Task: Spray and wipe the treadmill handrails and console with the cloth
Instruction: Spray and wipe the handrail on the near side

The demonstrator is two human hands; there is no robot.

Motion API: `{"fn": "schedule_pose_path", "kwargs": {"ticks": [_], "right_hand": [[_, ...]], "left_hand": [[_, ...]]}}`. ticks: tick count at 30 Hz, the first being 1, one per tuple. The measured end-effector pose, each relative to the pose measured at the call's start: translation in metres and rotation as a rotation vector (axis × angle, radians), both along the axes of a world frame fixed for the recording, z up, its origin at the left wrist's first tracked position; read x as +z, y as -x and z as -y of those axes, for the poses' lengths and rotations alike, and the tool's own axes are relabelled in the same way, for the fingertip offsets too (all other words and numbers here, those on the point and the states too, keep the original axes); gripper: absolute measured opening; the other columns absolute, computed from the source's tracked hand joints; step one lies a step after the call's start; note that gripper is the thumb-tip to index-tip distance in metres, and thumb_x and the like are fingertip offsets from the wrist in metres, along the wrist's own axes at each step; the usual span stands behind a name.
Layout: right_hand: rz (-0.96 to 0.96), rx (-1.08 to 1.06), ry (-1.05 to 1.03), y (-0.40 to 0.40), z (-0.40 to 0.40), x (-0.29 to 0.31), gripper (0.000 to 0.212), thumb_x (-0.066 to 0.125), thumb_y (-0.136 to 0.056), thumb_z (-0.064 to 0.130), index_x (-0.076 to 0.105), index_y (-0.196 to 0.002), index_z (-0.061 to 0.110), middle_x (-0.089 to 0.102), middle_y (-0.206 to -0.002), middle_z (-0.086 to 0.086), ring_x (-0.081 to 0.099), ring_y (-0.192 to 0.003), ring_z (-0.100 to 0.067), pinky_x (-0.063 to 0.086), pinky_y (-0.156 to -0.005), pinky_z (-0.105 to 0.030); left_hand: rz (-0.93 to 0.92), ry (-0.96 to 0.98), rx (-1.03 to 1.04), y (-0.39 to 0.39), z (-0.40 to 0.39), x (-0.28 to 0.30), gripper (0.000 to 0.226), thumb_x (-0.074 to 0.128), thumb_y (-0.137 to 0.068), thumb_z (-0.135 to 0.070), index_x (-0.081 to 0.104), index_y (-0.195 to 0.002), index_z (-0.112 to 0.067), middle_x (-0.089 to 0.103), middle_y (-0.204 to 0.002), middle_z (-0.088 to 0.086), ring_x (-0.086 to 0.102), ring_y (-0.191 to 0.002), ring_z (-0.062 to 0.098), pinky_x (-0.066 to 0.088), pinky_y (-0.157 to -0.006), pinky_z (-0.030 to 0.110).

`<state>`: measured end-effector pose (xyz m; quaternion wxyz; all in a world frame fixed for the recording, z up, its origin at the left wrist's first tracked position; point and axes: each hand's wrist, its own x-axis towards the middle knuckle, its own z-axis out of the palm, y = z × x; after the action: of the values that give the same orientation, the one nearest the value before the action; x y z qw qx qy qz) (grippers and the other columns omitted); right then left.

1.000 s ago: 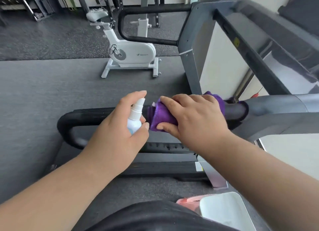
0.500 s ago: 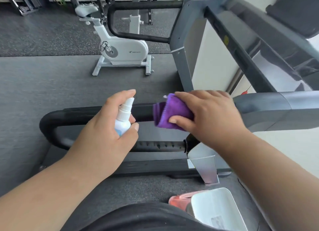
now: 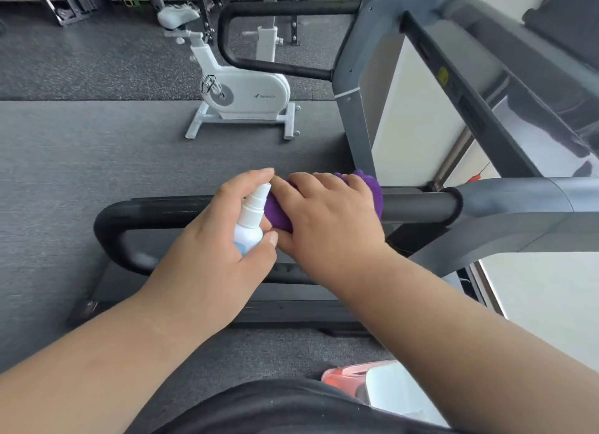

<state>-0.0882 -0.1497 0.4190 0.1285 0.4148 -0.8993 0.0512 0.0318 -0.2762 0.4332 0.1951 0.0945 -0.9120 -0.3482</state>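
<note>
**Near Handrail Wipe in Progress**

Head view. The right hand (image 3: 327, 219) is clamped over the purple cloth (image 3: 372, 190), which wraps the black near handrail (image 3: 181, 206) about midway along its straight section. The left hand (image 3: 223, 248) grips the white spray bottle (image 3: 251, 222), index finger resting above the nozzle, thumb on the bottle body. The two hands are touching, the bottle nozzle just beside the cloth's left edge.

Task status (judgement): work is confined to the near handrail. The bare grip left of the hands and its curved end show no cloth contact at this moment. The far handrail (image 3: 285, 8) and the console (image 3: 531, 86) are well apart from both hands and appear not yet treated. Most of the task therefore remains.

Change from the earlier frames. Half a second ago the hands were apart, with a stretch of bare rail between bottle and cloth; now they meet. The cloth's left end, then exposed, is now largely covered by the right hand. The white exercise bike (image 3: 243, 93) is unmoved on the floor; its shift in frame comes from the camera.
</note>
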Motion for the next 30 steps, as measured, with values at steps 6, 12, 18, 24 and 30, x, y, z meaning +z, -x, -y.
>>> {"fn": "schedule_pose_path", "kwargs": {"ticks": [6, 12, 18, 24, 30], "right_hand": [[0.002, 0.037, 0.058, 0.025, -0.056, 0.003, 0.054, 0.028, -0.098, 0.064, 0.044, -0.145, 0.042, 0.056, -0.139, 0.014, 0.055, -0.125, -0.017, 0.042, -0.100, -0.041], [0.017, -0.061, 0.041, 0.003, -0.010, 0.006, 0.052, 0.020, -0.100, 0.058, 0.045, -0.142, 0.040, 0.059, -0.133, 0.016, 0.057, -0.122, -0.019, 0.041, -0.098, -0.044], [0.015, -0.007, 0.003, -0.042, 0.085, 0.003, 0.057, 0.028, -0.096, 0.061, 0.048, -0.142, 0.033, 0.062, -0.130, 0.006, 0.058, -0.118, -0.024, 0.039, -0.099, -0.046], [0.039, 0.095, -0.033, -0.068, 0.147, 0.002, 0.050, 0.026, -0.086, 0.041, 0.043, -0.130, 0.027, 0.062, -0.114, 0.004, 0.061, -0.100, -0.027, 0.040, -0.084, -0.044], [0.049, 0.025, -0.034, -0.058, 0.116, 0.005, 0.073, 0.036, -0.088, 0.077, 0.043, -0.146, 0.032, 0.057, -0.136, 0.011, 0.056, -0.120, -0.018, 0.040, -0.101, -0.041]], "left_hand": [[-0.010, -0.005, 0.024, -0.017, 0.017, 0.008, 0.066, 0.063, -0.085, -0.031, 0.031, -0.126, -0.071, 0.061, -0.105, -0.022, 0.059, -0.089, 0.000, 0.043, -0.067, 0.013], [-0.014, -0.026, 0.051, -0.042, 0.053, 0.004, 0.066, 0.062, -0.086, -0.031, 0.029, -0.125, -0.074, 0.062, -0.103, -0.022, 0.060, -0.086, 0.002, 0.042, -0.064, 0.019], [-0.047, -0.018, 0.061, -0.058, 0.094, 0.001, 0.070, 0.067, -0.086, -0.027, 0.031, -0.128, -0.070, 0.062, -0.104, -0.023, 0.060, -0.095, -0.002, 0.039, -0.074, 0.001], [-0.062, -0.038, 0.024, -0.063, 0.132, -0.001, 0.069, 0.066, -0.084, -0.032, 0.029, -0.126, -0.074, 0.058, -0.109, -0.031, 0.058, -0.097, -0.007, 0.038, -0.074, -0.001], [-0.072, -0.058, -0.020, -0.074, 0.178, -0.003, 0.067, 0.063, -0.085, -0.033, 0.029, -0.127, -0.072, 0.061, -0.105, -0.022, 0.059, -0.094, -0.001, 0.040, -0.071, 0.003]]}}
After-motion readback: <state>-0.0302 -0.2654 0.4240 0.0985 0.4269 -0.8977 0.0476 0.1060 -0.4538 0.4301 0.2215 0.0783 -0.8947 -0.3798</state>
